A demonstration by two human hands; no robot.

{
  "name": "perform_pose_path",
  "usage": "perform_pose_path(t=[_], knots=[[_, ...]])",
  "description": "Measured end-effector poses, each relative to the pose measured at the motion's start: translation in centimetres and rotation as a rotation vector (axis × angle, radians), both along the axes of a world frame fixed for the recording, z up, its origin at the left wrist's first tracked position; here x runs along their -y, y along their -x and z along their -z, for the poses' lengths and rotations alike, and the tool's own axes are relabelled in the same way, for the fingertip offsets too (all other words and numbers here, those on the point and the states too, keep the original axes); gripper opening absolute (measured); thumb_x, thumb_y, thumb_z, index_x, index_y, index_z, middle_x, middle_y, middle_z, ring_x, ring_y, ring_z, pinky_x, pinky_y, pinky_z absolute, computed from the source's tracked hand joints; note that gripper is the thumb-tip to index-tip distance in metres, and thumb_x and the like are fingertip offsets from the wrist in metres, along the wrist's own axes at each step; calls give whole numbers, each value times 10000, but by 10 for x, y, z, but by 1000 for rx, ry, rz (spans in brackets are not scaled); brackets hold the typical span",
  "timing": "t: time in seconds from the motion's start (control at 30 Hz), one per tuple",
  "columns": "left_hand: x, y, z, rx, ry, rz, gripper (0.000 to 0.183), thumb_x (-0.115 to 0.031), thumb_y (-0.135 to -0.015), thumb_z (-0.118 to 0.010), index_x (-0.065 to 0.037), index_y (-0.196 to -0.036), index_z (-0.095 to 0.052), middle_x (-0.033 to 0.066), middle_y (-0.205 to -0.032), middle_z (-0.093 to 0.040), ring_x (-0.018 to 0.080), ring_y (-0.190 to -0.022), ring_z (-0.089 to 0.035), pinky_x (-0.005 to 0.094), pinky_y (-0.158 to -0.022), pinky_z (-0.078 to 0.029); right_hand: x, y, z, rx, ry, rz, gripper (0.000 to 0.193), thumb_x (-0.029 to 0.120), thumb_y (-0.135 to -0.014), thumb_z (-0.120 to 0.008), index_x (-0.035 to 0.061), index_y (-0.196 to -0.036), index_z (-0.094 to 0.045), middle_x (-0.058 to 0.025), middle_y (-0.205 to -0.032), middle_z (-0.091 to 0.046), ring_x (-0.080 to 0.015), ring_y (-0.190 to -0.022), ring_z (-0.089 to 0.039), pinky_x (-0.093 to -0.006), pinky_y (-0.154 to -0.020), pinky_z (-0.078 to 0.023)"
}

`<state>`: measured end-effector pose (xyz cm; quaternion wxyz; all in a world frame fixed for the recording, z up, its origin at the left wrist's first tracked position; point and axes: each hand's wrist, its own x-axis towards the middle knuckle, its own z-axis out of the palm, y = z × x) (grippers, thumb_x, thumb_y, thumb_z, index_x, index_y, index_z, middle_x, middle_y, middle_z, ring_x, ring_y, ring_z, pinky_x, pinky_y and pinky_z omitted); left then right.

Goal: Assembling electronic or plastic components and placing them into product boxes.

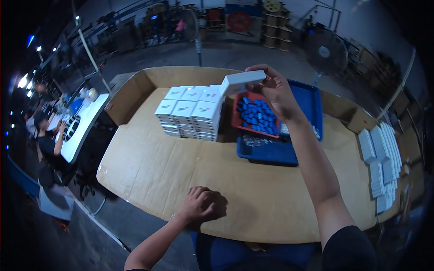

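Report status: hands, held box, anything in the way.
Right hand gripping white box, raised near box stack. Left hand on cardboard surface, no item visible in it. No obstruction seen between white box and box stack.

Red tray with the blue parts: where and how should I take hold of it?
Probably best by the left and near rims of the red tray, coming from the near left: those edges look exposed, while the right hand, holding a white box, blocks the far right in this view. Jumbled blue parts lie inside, so keep it level.
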<state>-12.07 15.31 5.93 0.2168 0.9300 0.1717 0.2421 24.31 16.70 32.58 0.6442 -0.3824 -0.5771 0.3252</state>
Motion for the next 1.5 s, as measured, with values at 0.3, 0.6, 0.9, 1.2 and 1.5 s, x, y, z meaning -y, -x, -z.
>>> perform_pose_path(t=[0.3, 0.6, 0.9, 1.2, 1.5], knots=[[5, -5, 19, 51, -153, -108, 422, -164, -784, -801, -74, -1164, -642, 118, -1183, -647, 338, -1132, -607, 469, -991, -496, 168, -8, -6, -411, -132, -45, 540, 197, -983, -756, 73, -1458, -530, -101, -1285, -652, -195, -1211, -638, -416, -1002, -531], [96, -68, -24, 139, 646, -22, 362, -118, -990, -668, -21, -1334, -616, 101, -1153, -717, 132, -963, -669, 302, -882, -546, 274, -12, 31, -637, -167, 32, 502, 425, -1093, -506, -1, -1349, -578, -83, -1058, -657, -161, -928, -648, -296, -772, -518], [224, -173, -129, 137, 1177, 471, 950, -707, -1021, -464, -43, -1655, -220, 187, -1565, -424, 296, -1324, -565, 437, -1089, -459, 326, 30, 116, -538, -12, 350, 762, 624, -1105, -305, -34, -1455, -465, -104, -852, -666, -103, -691, -569, -231, -641, -465], [242, -171, -120, 125, 1456, 278, 677, -343, -1106, -456, -45, -1665, -218, 123, -1400, -533, 192, -1209, -576, 345, -1008, -499, 346, 54, 166, 32, -1, 647, 667, 480, -1044, -583, -37, -1455, -488, -232, -1394, -587, -282, -1247, -589, -405, -1080, -455], [252, -168, -92, 280, 1669, -16, 612, -530, -1086, -451, -25, -1432, -484, 130, -1279, -633, 208, -1163, -658, 362, -974, -554, 350, 71, 200, 441, -45, 580, 799, 465, -873, -687, -34, -1465, -489, -290, -1467, -521, -460, -1373, -517, -575, -1175, -356]])
